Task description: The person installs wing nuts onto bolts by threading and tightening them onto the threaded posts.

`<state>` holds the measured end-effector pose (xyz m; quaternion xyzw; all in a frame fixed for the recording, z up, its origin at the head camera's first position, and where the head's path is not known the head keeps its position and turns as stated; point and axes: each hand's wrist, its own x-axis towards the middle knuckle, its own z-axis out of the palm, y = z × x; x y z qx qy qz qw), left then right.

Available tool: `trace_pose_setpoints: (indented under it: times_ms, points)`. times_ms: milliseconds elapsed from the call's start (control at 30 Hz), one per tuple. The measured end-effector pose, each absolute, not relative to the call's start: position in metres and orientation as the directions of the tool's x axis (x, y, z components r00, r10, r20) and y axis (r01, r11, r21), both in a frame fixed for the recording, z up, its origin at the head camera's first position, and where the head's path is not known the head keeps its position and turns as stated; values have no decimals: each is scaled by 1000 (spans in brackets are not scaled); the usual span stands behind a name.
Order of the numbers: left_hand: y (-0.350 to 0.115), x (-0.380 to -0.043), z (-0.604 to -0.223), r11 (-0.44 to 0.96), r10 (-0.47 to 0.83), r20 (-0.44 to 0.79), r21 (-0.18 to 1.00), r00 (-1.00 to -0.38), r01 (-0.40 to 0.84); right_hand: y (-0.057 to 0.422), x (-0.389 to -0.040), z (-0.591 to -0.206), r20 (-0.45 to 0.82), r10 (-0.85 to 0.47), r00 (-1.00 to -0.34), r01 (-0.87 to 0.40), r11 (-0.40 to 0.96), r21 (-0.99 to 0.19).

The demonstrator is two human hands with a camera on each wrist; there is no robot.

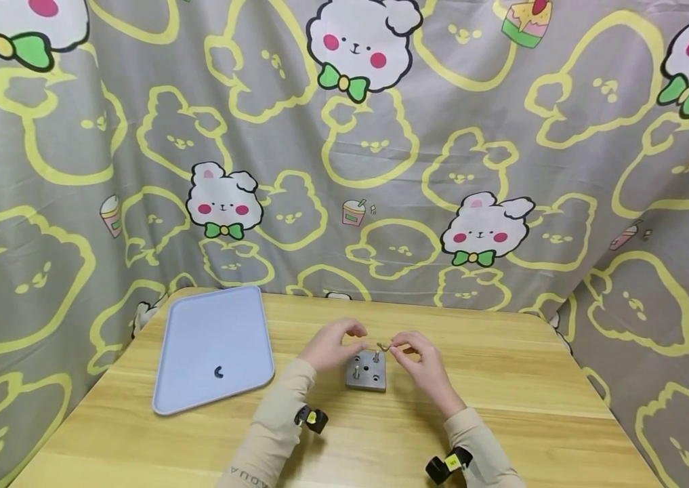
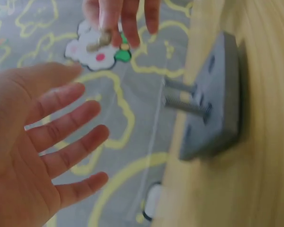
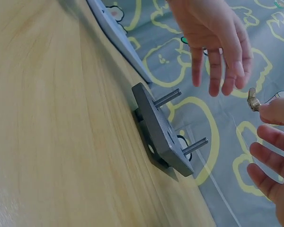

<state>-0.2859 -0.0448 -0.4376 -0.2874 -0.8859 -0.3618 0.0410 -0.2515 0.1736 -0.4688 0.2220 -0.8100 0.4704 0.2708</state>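
Observation:
My right hand (image 1: 422,361) pinches a small brass wing nut (image 3: 253,101) between thumb and fingertips, its other fingers spread. This wing nut is held above the far right part of a grey metal block (image 1: 365,383). Two threaded studs stand upright from the block, the nearer left one (image 1: 356,372) and the farther right one (image 1: 377,356); several holes show in its top. Over the block's left side hovers my left hand (image 1: 333,347), its fingers loosely extended. The left wrist view shows that hand's palm (image 2: 19,165) holding nothing, apart from the wing nut.
A light blue tray (image 1: 210,325) lies on the wooden table (image 1: 490,393) to the left, carrying a small black C-shaped piece (image 1: 219,372). A patterned grey curtain (image 1: 295,156) hangs behind the table and at both sides.

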Motion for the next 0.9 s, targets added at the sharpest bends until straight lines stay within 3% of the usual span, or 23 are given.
trace_pose_setpoints:
  times_ms: [167, 500, 900]
  points:
    - [-59, -288, -447, 558, 476, 232, 666, -848, 496, 169, -243, -457, 655, -95, -750, -617, 456, -641]
    - [-67, -284, -478, 691, 525, 1, 584, -851, 427, 169, -232, -440, 632, -81, -771, -589, 467, -659]
    - [-65, -284, -485, 709, 521, -20, 566, -853, 420, 172, -250, -457, 619, -42, -784, -560, 478, -677]
